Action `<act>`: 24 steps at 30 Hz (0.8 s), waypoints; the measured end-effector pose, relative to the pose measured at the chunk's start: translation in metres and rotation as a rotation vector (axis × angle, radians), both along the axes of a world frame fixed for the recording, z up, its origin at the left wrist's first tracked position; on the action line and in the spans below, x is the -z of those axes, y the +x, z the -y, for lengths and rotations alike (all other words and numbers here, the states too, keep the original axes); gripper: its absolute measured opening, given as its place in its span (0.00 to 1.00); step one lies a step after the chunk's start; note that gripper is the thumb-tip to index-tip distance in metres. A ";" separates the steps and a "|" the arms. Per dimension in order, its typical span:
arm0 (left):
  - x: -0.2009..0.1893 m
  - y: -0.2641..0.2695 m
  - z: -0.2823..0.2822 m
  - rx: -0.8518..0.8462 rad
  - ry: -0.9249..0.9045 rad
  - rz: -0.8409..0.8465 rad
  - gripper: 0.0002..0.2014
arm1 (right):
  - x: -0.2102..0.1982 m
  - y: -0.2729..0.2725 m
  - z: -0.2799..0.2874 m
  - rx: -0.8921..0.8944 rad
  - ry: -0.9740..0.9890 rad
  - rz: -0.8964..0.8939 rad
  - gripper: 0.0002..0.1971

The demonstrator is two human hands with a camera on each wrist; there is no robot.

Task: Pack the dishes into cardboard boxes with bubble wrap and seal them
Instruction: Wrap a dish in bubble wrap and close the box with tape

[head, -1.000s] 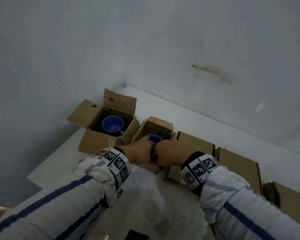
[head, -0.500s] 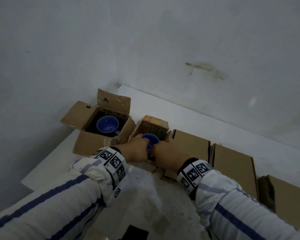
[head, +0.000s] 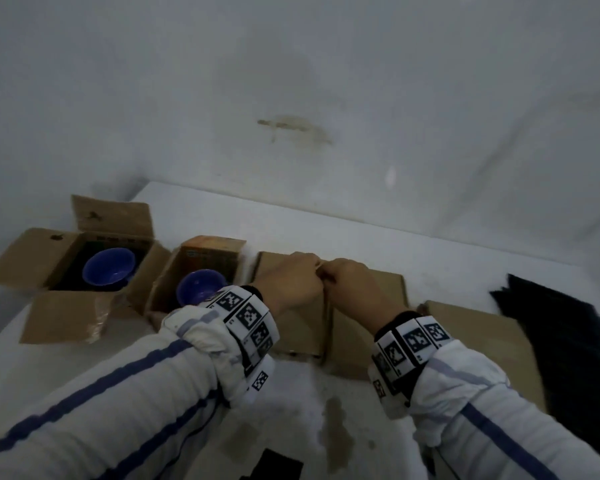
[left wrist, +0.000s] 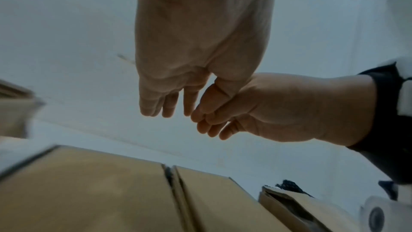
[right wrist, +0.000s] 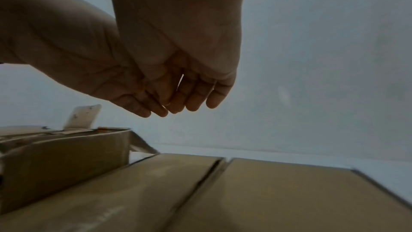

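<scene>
On the white table [head: 326, 230], we bring both hands over the next closed cardboard box [head: 364, 327].

Largest first: a row of cartons runs along the far edge, two open at the left and the rest with flaps shut. Half a second ago our hands were together in the second open box [head: 201, 271], cupped around a blue bowl [head: 198, 289]; now that bowl sits alone inside it, and a second blue bowl [head: 109, 268] lies in the far-left open box [head: 84, 271]. Our left hand [head: 291, 282] and right hand [head: 354, 285] have shifted right, side by side and touching above the flap seam, fingers relaxed and holding nothing, clear of the cardboard. We judge the bowl placed and this box due for opening. No bubble wrap shows.
</scene>
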State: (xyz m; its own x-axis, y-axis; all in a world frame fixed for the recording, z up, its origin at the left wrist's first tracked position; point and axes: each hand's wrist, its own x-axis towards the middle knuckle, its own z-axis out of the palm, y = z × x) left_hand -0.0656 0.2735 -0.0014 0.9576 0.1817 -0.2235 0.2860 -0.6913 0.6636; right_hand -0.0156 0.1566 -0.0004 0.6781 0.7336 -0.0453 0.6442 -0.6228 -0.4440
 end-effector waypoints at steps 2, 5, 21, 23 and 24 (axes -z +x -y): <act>0.001 0.024 0.037 0.031 -0.032 -0.014 0.13 | -0.002 0.016 0.039 0.077 -0.024 0.002 0.17; 0.003 0.056 0.094 0.084 -0.082 -0.017 0.16 | -0.004 0.041 0.098 0.192 -0.045 -0.011 0.17; 0.020 0.134 0.279 0.287 -0.149 -0.046 0.20 | 0.052 0.125 0.346 0.862 -0.367 -0.277 0.27; 0.024 0.135 0.284 0.313 -0.134 -0.074 0.19 | 0.064 0.123 0.350 0.835 -0.355 -0.257 0.22; 0.026 0.135 0.286 0.322 -0.124 -0.081 0.19 | 0.068 0.123 0.351 0.816 -0.366 -0.223 0.19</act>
